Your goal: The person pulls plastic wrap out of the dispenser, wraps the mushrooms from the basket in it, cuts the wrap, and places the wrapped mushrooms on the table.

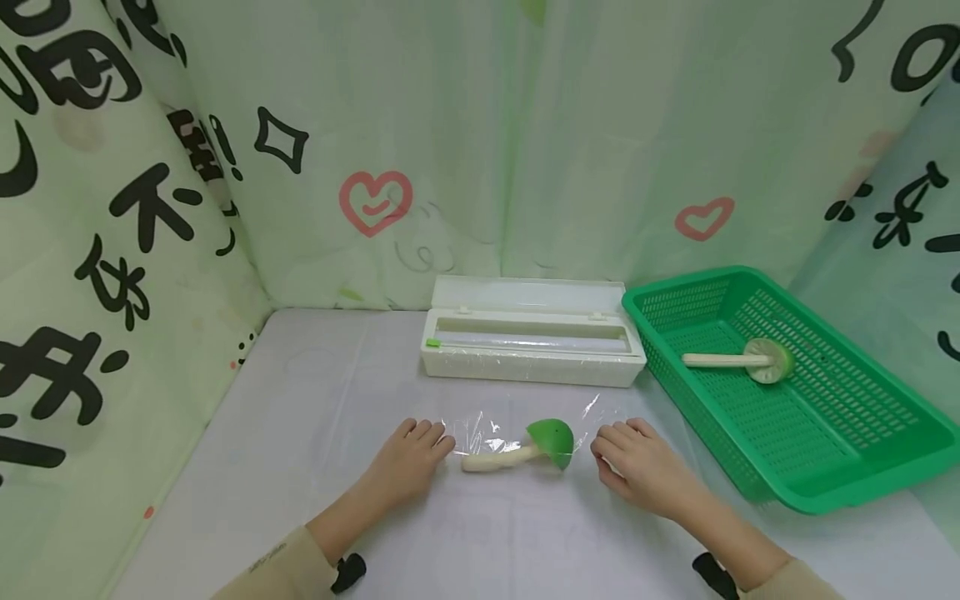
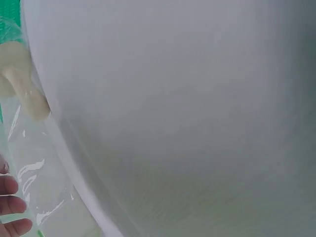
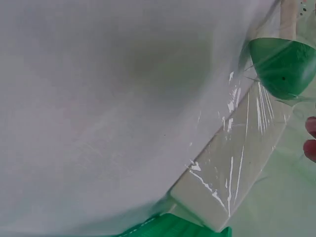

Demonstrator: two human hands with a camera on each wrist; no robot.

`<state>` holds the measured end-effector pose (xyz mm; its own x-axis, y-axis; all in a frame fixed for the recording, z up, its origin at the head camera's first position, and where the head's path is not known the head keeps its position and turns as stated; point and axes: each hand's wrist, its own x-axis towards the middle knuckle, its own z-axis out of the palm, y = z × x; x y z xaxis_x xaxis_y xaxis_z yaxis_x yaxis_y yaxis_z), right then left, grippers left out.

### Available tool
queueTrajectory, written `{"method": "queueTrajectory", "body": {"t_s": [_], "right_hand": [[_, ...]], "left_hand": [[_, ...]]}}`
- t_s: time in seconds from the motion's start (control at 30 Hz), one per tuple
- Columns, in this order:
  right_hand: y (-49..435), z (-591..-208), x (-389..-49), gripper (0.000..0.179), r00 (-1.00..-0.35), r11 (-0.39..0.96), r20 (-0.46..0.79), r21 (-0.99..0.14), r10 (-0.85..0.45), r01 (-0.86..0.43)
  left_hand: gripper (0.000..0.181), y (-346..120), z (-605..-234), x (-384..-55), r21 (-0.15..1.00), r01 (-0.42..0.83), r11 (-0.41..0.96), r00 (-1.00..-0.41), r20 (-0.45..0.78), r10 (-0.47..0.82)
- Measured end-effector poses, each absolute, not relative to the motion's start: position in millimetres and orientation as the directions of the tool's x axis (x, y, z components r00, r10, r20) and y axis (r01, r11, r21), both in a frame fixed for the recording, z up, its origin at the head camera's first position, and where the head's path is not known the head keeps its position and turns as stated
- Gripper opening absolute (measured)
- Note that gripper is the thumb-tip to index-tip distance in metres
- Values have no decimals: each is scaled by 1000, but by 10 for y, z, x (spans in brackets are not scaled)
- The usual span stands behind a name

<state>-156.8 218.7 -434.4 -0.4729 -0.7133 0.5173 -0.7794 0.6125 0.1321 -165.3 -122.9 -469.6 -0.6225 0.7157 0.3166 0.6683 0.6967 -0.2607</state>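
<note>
A toy mushroom [image 1: 551, 442] with a green cap and pale stem lies on its side on the white table. Clear cling film [image 1: 487, 429] stretches from the white dispenser box [image 1: 532, 367] toward both hands, over part of the mushroom. On the left, my left hand [image 1: 412, 454] pinches the film's near edge beside the stem end. To the right of the cap, my right hand [image 1: 641, 467] grips the other side of that edge with curled fingers. The left wrist view catches only left fingertips [image 2: 15, 205]; right fingertips [image 3: 310, 139] show at the right wrist view's edge.
A green plastic basket [image 1: 810, 492] stands at the right, holding another toy mushroom [image 1: 768, 361]. The dispenser's lid [image 1: 528, 293] is raised, with a film roll [image 1: 532, 341] inside. Printed curtains [image 1: 450, 125] hang behind and at the sides.
</note>
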Motion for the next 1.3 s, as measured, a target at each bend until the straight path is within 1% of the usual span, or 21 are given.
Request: {"method": "queueTrajectory", "body": {"t_s": [0.13,0.2,0.3,0.33,0.43,0.63,0.8,0.9,1.0,1.13,1.3], "right_hand": [[2175,-4308,-1676,39,-468,607,524,124,-712,-785],[2167,-4290,-1733,29,-464,602,529,114,-710,-790],[2152,-4267,-1818,4,-474,609,526,110,-706,-786],[2147,-4263,-1844,4,-482,616,522,108,-703,-780],[2129,-4260,-1917,17,-526,650,502,98,-686,-754],[2084,-4296,-2039,15,-638,722,435,42,-636,-691],[2040,-4346,-2116,9,-716,769,362,5,-597,-639],[2006,-4374,-2157,7,-744,785,329,-11,-582,-619],[1973,-4408,-2196,6,-757,790,314,-32,-574,-612],[1941,-4466,-2243,4,-774,798,294,-60,-560,-600],[1909,-4544,-2282,5,-789,808,264,-54,-555,-587]], "left_hand": [[15,-1216,-4672,-1717,-260,637,726,-668,284,687],[15,-1206,-4668,-1750,-252,621,742,-696,258,670],[16,-1187,-4659,-1795,-239,600,764,-738,204,643],[17,-1179,-4656,-1810,-237,592,770,-750,187,634],[19,-1162,-4654,-1853,-231,573,787,-778,151,610],[22,-1144,-4655,-1908,-222,543,809,-809,119,576],[21,-1128,-4651,-1934,-219,534,817,-819,106,564],[21,-1120,-4661,-1953,-224,527,820,-827,88,555],[23,-1119,-4684,-1979,-232,528,817,-827,76,556],[23,-1125,-4746,-2037,-254,552,795,-802,100,589],[21,-1124,-4829,-2137,-317,576,753,-764,116,634]]}}
